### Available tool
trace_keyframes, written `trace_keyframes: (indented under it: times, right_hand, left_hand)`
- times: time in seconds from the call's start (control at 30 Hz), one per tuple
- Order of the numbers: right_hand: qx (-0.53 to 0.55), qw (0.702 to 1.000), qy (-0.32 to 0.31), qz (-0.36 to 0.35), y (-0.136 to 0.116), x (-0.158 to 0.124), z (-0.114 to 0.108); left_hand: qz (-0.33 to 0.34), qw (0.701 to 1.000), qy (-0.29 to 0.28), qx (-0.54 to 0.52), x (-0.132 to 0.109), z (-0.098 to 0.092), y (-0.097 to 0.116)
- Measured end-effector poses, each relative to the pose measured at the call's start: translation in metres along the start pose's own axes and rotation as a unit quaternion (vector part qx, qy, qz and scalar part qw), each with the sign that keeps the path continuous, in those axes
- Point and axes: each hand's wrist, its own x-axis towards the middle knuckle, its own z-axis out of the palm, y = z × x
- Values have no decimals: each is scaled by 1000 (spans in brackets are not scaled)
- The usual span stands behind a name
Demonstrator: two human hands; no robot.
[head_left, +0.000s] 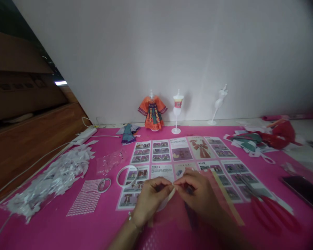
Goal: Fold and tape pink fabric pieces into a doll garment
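My left hand (152, 198) and my right hand (198, 192) meet fingertip to fingertip above the table's near side. Both are closed in a pinch on a narrow pale strip (170, 196), which curves down between them; its exact kind is too small to make out. Sheer red fabric (172, 213) lies beneath my hands, and a piece with a yellow border (228, 201) extends to the right. My right hand partly covers something dark on the fabric. Under and beyond my hands spreads a printed instruction sheet (160, 166).
Red-handled scissors (273, 211) and a dark phone (304, 192) lie right. Tape rolls (119, 176), a sheet of small gems (85, 198) and a bag of white pieces (54, 178) lie left. Behind stand a dressed mannequin (153, 114) and two white mannequins (176, 111). Fabric scraps (281, 133) sit back right.
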Motion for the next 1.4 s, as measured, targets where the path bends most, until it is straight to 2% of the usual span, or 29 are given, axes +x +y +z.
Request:
trace_keyframes:
  times: [0.2,0.5,0.97,1.4]
  right_hand:
    - [-68,996,-15,-51,1,0,0]
    - [-80,995,-23,-52,4,-4,3]
    - [-95,994,-32,-53,5,-1,3]
    - [-62,997,-22,-33,4,-1,2]
  left_hand:
    - [34,997,19,65,1,0,-6]
    - [52,992,13,118,3,-1,-13]
    - [59,990,9,125,2,-1,-15]
    - [12,997,4,78,1,1,-13]
